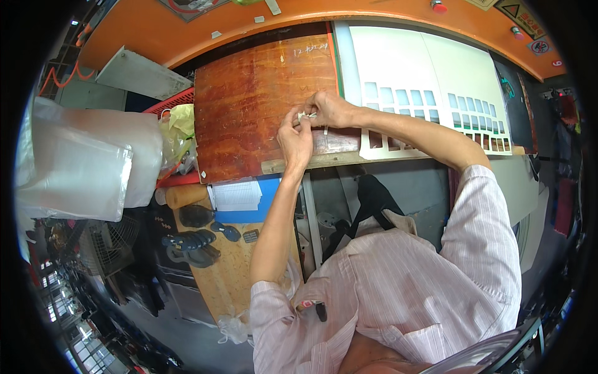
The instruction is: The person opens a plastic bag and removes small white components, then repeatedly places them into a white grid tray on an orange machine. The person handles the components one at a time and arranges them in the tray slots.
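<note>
My left hand [295, 140] and my right hand [331, 110] meet above the right part of a reddish-brown wooden board [243, 106]. Between the fingertips of both is a small bundle of whitish pieces [305, 116], too small to make out exactly. Both hands have their fingers closed around it. Just right of my right hand lies a large white sheet [398, 59] with rows of rectangular cut-outs along its near part. Its near edge reaches the front of the work surface.
An orange machine frame [293, 14] with red buttons runs along the back. At the left stand clear plastic bags [93, 162] and a yellowish bag [179, 131] by a red basket [180, 98]. Lower left, a wooden table [230, 274] holds papers [237, 197] and dark blue tools [190, 240].
</note>
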A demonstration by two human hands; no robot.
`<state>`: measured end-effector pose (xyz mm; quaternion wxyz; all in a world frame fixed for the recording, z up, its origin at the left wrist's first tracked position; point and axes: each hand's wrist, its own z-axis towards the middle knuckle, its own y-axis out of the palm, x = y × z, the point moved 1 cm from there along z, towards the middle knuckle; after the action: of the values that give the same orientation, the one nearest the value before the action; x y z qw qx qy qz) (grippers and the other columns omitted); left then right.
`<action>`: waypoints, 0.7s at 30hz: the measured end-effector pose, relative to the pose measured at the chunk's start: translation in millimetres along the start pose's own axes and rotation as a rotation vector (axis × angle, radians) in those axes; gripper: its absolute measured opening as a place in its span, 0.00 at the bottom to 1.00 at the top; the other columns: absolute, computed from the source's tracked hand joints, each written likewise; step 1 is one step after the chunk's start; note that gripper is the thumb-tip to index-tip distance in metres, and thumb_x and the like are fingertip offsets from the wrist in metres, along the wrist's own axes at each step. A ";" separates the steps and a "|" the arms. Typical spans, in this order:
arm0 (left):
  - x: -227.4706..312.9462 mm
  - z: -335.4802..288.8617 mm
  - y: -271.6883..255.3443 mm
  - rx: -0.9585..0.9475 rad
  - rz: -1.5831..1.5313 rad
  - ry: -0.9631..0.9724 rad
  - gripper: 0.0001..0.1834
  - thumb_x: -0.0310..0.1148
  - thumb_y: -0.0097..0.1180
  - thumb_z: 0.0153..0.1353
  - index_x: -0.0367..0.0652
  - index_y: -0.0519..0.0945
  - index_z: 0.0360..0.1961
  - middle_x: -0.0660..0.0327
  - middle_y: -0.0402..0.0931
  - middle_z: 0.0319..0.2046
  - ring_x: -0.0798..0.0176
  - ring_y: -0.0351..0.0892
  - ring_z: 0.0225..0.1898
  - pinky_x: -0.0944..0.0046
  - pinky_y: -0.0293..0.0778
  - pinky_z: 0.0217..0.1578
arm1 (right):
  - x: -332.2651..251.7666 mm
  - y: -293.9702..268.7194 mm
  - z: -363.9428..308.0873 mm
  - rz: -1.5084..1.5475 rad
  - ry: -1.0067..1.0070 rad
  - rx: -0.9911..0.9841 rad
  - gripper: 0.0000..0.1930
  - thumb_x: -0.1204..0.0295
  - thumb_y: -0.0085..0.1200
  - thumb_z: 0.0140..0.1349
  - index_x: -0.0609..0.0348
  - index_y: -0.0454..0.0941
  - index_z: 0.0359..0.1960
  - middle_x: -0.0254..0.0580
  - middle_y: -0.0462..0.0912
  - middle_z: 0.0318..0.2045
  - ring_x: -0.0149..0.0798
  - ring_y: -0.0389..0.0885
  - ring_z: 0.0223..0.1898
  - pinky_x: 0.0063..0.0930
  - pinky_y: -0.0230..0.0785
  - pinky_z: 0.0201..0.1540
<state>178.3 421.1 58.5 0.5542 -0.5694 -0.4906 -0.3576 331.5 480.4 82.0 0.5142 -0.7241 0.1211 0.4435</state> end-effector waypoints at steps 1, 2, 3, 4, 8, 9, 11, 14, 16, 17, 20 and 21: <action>-1.8 1.0 1.6 0.041 -0.041 -0.008 0.20 0.32 0.55 0.73 0.26 0.80 0.57 0.43 0.79 0.58 0.56 0.87 0.45 0.57 0.81 0.50 | -2.3 -1.3 0.6 0.094 0.117 0.009 0.17 0.69 0.70 0.56 0.72 0.86 0.42 0.64 0.88 0.37 0.55 0.89 0.41 0.44 0.81 0.45; -3.5 3.9 3.7 0.037 -0.210 -0.068 0.19 0.34 0.53 0.74 0.28 0.80 0.57 0.46 0.80 0.54 0.57 0.86 0.47 0.57 0.81 0.52 | -5.6 -3.0 1.6 0.157 0.180 -0.036 0.20 0.66 0.70 0.58 0.74 0.86 0.43 0.64 0.89 0.38 0.53 0.90 0.41 0.42 0.81 0.45; -4.1 7.9 6.1 0.037 -0.384 -0.098 0.19 0.36 0.51 0.76 0.29 0.80 0.56 0.49 0.82 0.51 0.58 0.85 0.48 0.58 0.80 0.53 | -11.9 -3.2 1.7 0.161 0.093 -0.015 0.19 0.66 0.70 0.59 0.74 0.86 0.43 0.64 0.88 0.38 0.54 0.90 0.41 0.42 0.81 0.45; -5.1 9.3 8.4 0.051 -0.536 -0.211 0.20 0.38 0.49 0.78 0.30 0.80 0.55 0.52 0.83 0.47 0.59 0.83 0.50 0.59 0.79 0.55 | -19.9 -0.3 0.1 0.146 0.046 0.026 0.19 0.67 0.69 0.59 0.74 0.86 0.43 0.64 0.88 0.38 0.54 0.90 0.41 0.42 0.82 0.45; -4.0 15.8 9.1 0.167 -1.042 -0.411 0.18 0.41 0.46 0.79 0.38 0.75 0.57 0.56 0.78 0.50 0.61 0.79 0.55 0.58 0.79 0.56 | -45.7 -1.7 -1.2 0.052 -0.141 0.066 0.19 0.68 0.65 0.62 0.75 0.85 0.47 0.66 0.88 0.39 0.54 0.90 0.41 0.44 0.83 0.47; -5.0 16.8 4.7 0.148 -1.107 -0.454 0.18 0.41 0.46 0.78 0.37 0.76 0.56 0.56 0.78 0.48 0.61 0.79 0.52 0.59 0.79 0.53 | -47.8 -4.9 -2.0 0.081 -0.157 0.062 0.19 0.68 0.64 0.63 0.75 0.84 0.48 0.67 0.88 0.39 0.54 0.90 0.41 0.44 0.83 0.48; -8.2 19.7 -5.8 0.096 -1.262 -0.503 0.18 0.41 0.47 0.77 0.37 0.78 0.55 0.56 0.79 0.45 0.61 0.80 0.46 0.60 0.80 0.49 | -41.6 -21.0 -5.6 0.243 -0.138 0.100 0.20 0.68 0.62 0.64 0.74 0.84 0.50 0.65 0.88 0.44 0.51 0.90 0.42 0.44 0.83 0.48; -15.6 20.2 -24.0 -0.002 -1.353 -0.495 0.16 0.37 0.47 0.77 0.36 0.78 0.52 0.60 0.78 0.38 0.66 0.76 0.35 0.66 0.74 0.34 | -19.0 -44.2 -14.4 -0.250 -0.104 -0.029 0.20 0.67 0.66 0.65 0.70 0.83 0.52 0.60 0.87 0.47 0.52 0.87 0.47 0.41 0.83 0.54; -19.3 17.0 -28.2 0.004 -1.252 -0.540 0.13 0.35 0.48 0.76 0.36 0.78 0.51 0.64 0.75 0.31 0.70 0.69 0.26 0.70 0.66 0.23 | -6.1 -44.0 -21.2 -0.628 -0.106 -0.196 0.20 0.67 0.69 0.62 0.68 0.84 0.51 0.55 0.88 0.46 0.54 0.86 0.48 0.43 0.81 0.56; -19.3 14.5 -29.3 -0.024 -1.161 -0.500 0.13 0.35 0.48 0.76 0.36 0.78 0.51 0.64 0.75 0.31 0.70 0.69 0.26 0.71 0.64 0.22 | -2.5 -41.8 -23.1 -0.635 -0.192 -0.162 0.20 0.68 0.70 0.60 0.67 0.84 0.51 0.53 0.88 0.45 0.55 0.86 0.48 0.45 0.80 0.56; -15.8 5.4 -34.4 -0.070 -0.883 -0.430 0.13 0.35 0.49 0.77 0.36 0.78 0.50 0.63 0.75 0.31 0.71 0.70 0.26 0.74 0.61 0.19 | 2.3 -27.7 -25.2 -0.549 -0.207 -0.178 0.17 0.71 0.71 0.56 0.63 0.84 0.46 0.50 0.86 0.40 0.55 0.84 0.46 0.47 0.78 0.53; -13.6 4.3 -36.4 -0.080 -0.927 -0.428 0.13 0.35 0.49 0.77 0.36 0.78 0.51 0.62 0.75 0.31 0.71 0.70 0.27 0.74 0.62 0.19 | 2.2 -22.4 -25.8 -0.494 -0.216 -0.232 0.13 0.72 0.69 0.56 0.63 0.84 0.42 0.52 0.86 0.40 0.56 0.84 0.46 0.47 0.78 0.53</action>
<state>139.4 419.6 55.2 0.2022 -0.3734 -0.7800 -0.4597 360.3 468.9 96.6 0.5301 -0.7343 -0.1658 0.3902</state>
